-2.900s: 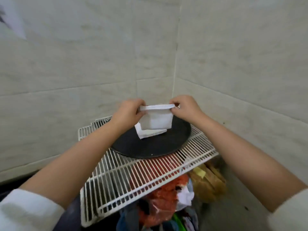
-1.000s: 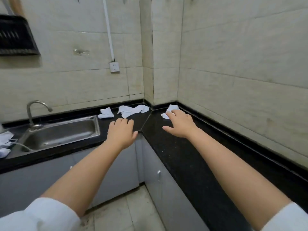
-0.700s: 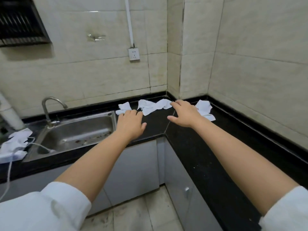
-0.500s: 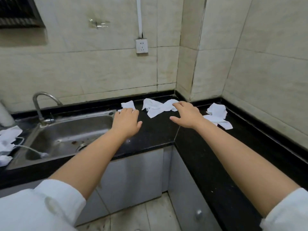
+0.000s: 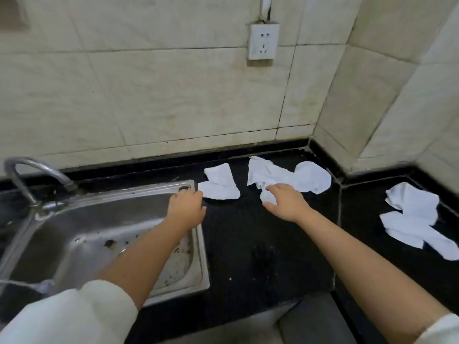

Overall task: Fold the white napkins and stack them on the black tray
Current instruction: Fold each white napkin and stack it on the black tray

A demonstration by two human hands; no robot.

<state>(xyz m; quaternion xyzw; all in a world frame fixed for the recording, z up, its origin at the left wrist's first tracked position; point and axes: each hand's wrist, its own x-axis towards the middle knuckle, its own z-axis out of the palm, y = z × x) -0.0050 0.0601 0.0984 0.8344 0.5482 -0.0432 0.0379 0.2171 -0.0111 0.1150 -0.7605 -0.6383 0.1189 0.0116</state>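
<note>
left hand [image 5: 185,206]: fingers curled, nothing held | right hand [image 5: 285,201]: crumpled napkin [image 5: 288,177] is touched, grip unclear | counter [image 5: 248,239]

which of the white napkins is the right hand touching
The middle napkin, the crumpled one below the wall socket. The right hand rests on its near edge. The napkin beside the sink and the far-right one lie untouched by it.

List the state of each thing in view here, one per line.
Left hand: over the sink's corner, fingers curled, holding nothing visible.
Right hand: on the middle napkin, grip unclear.
Middle napkin: crumpled, unfolded.
Left napkin: loosely folded, on the counter.
Right napkin: crumpled, untouched.
Tap: no water running.
Sink: dry, specks of debris.
Socket: nothing plugged in.
</note>
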